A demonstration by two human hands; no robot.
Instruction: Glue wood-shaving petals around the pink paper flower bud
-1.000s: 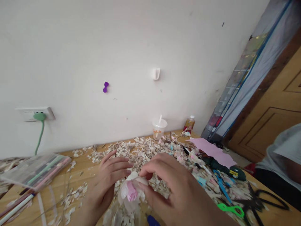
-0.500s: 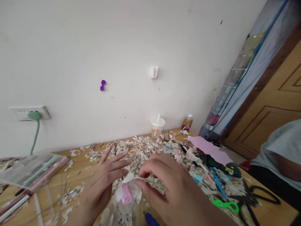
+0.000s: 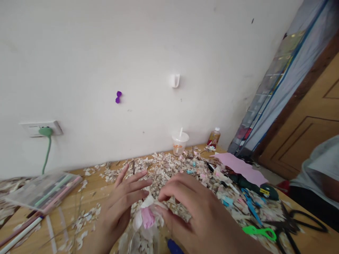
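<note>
A white flower with a pink centre, its petals thin like paper or dried petals, stands between my hands at the bottom middle. My right hand curls over its right side, thumb and index finger pinched at the edge of a white petal. To the left is my left hand, its fingers stretched and spread, fingertips close to the flower's top; its thumb is hidden. A clear, glassy-looking container shows below the flower, partly hidden. Near my right wrist lies a dark blue pen-like tool.
Pale petal scraps cover the wooden table. Black scissors, a green tool, blue scissors and pink paper lie right. A cup and bottle stand behind. A pen case lies left. Someone sits right.
The view has turned slightly left, so everything sits a little further right in the picture. Both hands keep nearly the same pose around the flower.
</note>
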